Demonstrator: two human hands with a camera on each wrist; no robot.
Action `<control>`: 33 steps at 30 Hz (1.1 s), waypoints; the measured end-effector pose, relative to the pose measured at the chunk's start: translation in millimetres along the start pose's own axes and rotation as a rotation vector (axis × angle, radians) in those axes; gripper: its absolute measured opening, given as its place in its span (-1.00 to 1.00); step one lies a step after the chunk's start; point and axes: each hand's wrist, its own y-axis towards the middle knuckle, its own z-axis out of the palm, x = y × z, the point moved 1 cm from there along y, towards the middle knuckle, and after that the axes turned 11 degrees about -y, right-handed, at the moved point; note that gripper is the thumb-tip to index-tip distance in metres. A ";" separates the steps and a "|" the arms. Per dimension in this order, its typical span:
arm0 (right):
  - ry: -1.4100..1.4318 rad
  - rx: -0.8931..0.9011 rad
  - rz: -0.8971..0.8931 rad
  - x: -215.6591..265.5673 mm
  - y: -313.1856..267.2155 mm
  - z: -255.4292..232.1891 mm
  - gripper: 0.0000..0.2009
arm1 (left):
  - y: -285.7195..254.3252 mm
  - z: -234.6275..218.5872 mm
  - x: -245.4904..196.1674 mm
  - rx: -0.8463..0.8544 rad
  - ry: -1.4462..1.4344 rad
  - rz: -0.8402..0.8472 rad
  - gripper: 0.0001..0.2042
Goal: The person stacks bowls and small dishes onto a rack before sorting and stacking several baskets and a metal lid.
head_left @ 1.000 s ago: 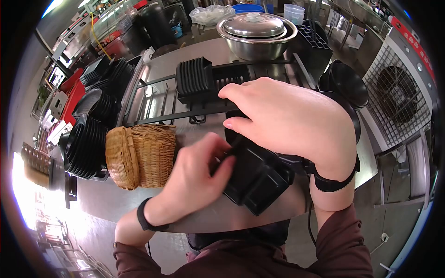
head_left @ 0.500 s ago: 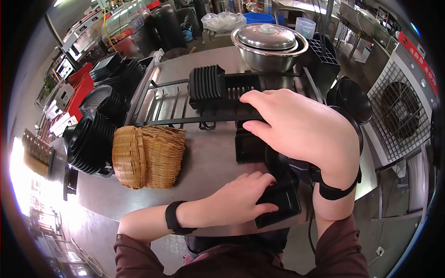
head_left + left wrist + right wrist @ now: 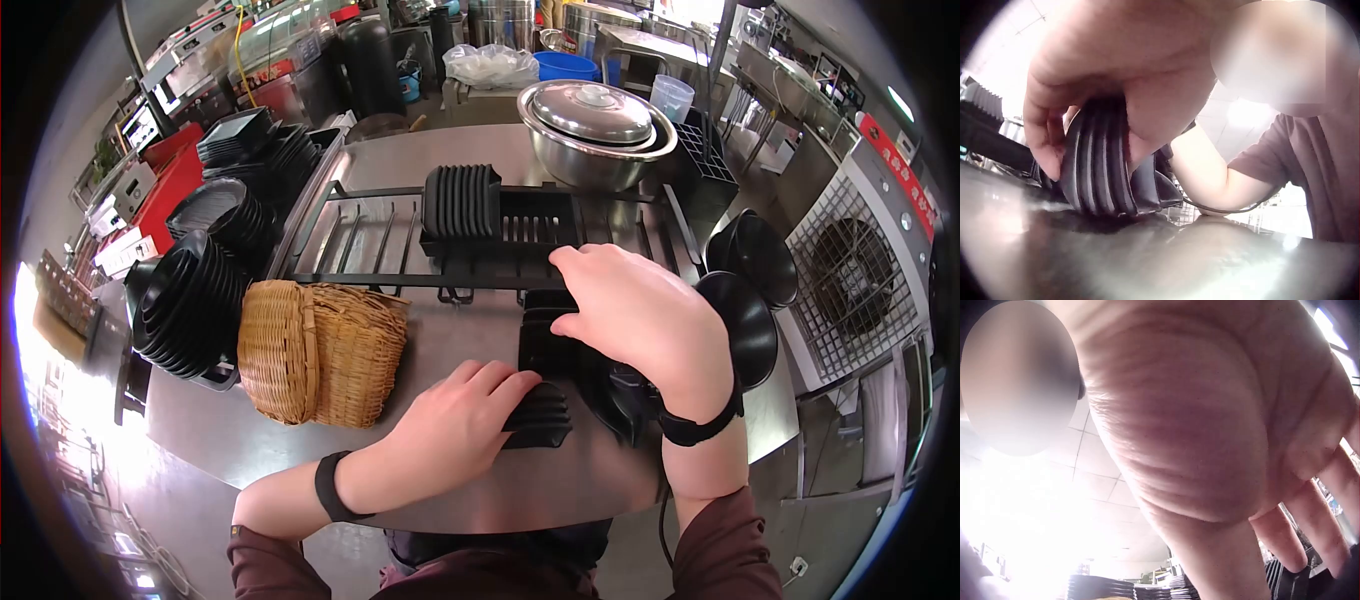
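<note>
My left hand (image 3: 450, 415) grips a small nested stack of black rectangular dishes (image 3: 540, 415). In the left wrist view the dishes (image 3: 1100, 159) stand on edge between fingers and thumb, their lower edges close to the steel tabletop. Above other black dishes (image 3: 545, 335) in front of the rack hovers my right hand (image 3: 640, 320), its thumb and fingers extended. The right wrist view shows its palm (image 3: 1210, 425) with no object against it. A black spoon-like piece (image 3: 612, 405) lies partly under the right wrist.
Behind the hands a black wire rack (image 3: 380, 280) holds an upright row of black dishes (image 3: 462, 203). A woven basket (image 3: 325, 350) sits left, beside stacked black bowls (image 3: 190, 310). A lidded steel bowl (image 3: 597, 135) stands at the back; black bowls (image 3: 740, 325) are at right.
The left hand moved right and towards me to a black dish, then back left, now holding the stack on edge. The right hand stays extended over the dishes as the head view shifts.
</note>
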 end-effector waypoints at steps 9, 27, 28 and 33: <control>-0.026 0.101 0.031 -2.0 11.4 9.1 -0.72 | -6.1 -4.0 11.1 -0.087 0.074 0.154 -0.32; 0.128 0.472 -0.147 15.0 40.1 9.2 -0.65 | -2.2 -6.1 18.7 -0.190 -0.053 -0.059 -0.19; 0.173 0.524 -0.151 16.4 41.4 5.2 -0.65 | -2.2 -6.7 18.3 -0.175 -0.034 -0.118 -0.19; 0.206 0.668 -0.044 26.5 43.5 -6.3 -0.64 | -0.9 -8.1 19.6 -0.152 0.019 -0.125 -0.23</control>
